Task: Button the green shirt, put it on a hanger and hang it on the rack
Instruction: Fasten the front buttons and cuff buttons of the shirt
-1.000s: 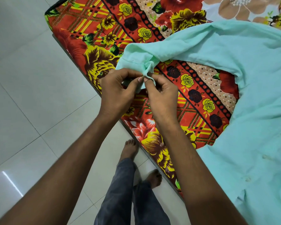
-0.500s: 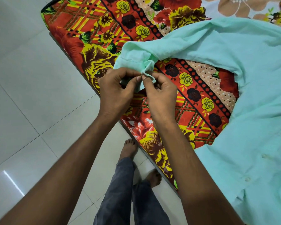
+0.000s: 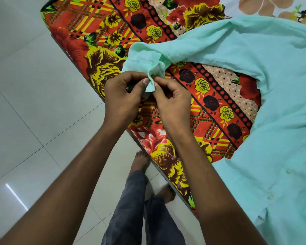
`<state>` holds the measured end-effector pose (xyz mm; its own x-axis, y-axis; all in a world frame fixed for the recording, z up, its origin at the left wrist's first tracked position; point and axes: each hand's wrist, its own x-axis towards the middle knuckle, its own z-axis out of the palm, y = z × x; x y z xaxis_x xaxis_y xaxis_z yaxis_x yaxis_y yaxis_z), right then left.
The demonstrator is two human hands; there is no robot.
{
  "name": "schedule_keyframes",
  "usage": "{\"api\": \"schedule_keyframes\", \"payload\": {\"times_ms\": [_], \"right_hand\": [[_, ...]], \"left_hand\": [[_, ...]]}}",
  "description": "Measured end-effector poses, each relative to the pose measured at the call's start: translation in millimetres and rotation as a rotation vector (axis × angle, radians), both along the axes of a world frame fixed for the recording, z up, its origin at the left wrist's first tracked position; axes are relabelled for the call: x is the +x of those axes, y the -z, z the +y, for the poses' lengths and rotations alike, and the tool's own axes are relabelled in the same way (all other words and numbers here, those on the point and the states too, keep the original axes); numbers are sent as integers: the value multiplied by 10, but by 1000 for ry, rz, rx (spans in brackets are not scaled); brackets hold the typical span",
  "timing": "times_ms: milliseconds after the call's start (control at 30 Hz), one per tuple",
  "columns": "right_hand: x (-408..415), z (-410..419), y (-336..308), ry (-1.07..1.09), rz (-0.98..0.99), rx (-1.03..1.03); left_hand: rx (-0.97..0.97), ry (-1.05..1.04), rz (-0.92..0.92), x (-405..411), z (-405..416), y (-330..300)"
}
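The pale green shirt (image 3: 272, 96) lies spread on the bed, its body at the right with a row of small buttons (image 3: 288, 171) down the front. One sleeve stretches left toward the bed's edge and ends in the cuff (image 3: 141, 59). My left hand (image 3: 122, 96) and my right hand (image 3: 171, 99) meet at that cuff, thumbs and fingertips pinching its two edges together. The cuff's button is hidden between my fingers. No hanger or rack is in view.
A bedsheet (image 3: 219, 106) with red, yellow and black flowers covers the bed, whose edge runs diagonally from upper left to lower right. White floor tiles (image 3: 34, 103) fill the left side. My bare feet (image 3: 140, 161) and dark trousers stand beside the bed.
Both hands stay on the cuff with only small finger movements; a fold of the cuff edge now sticks out between my thumbs.
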<state>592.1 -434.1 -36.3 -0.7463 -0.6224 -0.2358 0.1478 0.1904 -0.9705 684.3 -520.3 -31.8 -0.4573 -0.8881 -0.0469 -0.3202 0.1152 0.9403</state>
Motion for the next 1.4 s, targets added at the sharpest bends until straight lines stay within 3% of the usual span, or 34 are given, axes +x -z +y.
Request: {"api": "schedule_keyframes", "payload": {"times_ms": [267,400,867,1067,1400], "right_hand": [[-42,-42,26,24,170,30],[-17,-45,32,26,203,37],[-54,-73,13,-78,152,18],[-130,-59,-31,-166,331,70],[-241,-108,18,-248,134,83]], "left_hand": [[97,116,45,96,-18,-67],[83,73,35,72,-24,-48],[170,-12,150,37,-40,-7],[106,44,117,60,-10,-20],[143,28,160,64,1,-29]]}}
